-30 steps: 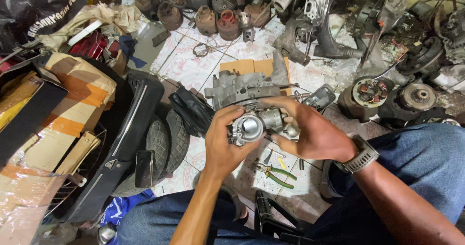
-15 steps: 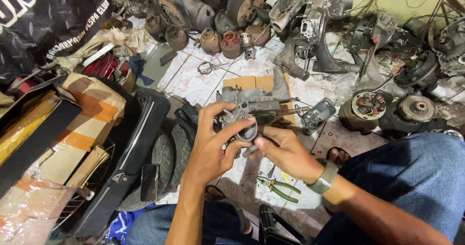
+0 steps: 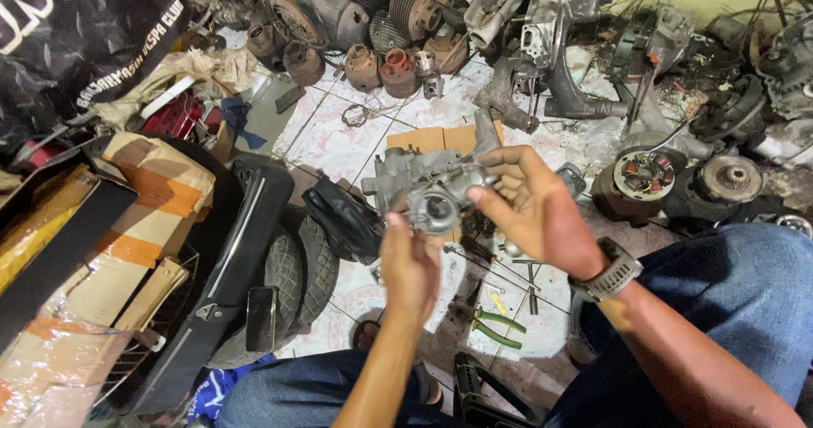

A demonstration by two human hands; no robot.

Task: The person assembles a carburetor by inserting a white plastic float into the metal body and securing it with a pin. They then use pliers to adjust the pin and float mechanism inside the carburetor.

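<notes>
cluttered workshop floor tiles (image 3: pixel 339 140) lie below. grey cast-metal carburettor (image 3: pixel 434 201) sits mid-air at centre, pinched by left hand (image 3: pixel 411 267) at 6 o'clock and right hand (image 3: pixel 542 212) at 3. likely heavy, rigid, greasy; grip its body. green-handled pliers (image 3: pixel 495 328) at 5.

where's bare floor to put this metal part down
The barest patch is the pale tiled floor between the cardboard sheet, the wire ring and the row of cylinders. A smaller gap lies between the tyre and green-handled pliers. Behind and right is packed with engine parts; left is stacked boxes.
</notes>
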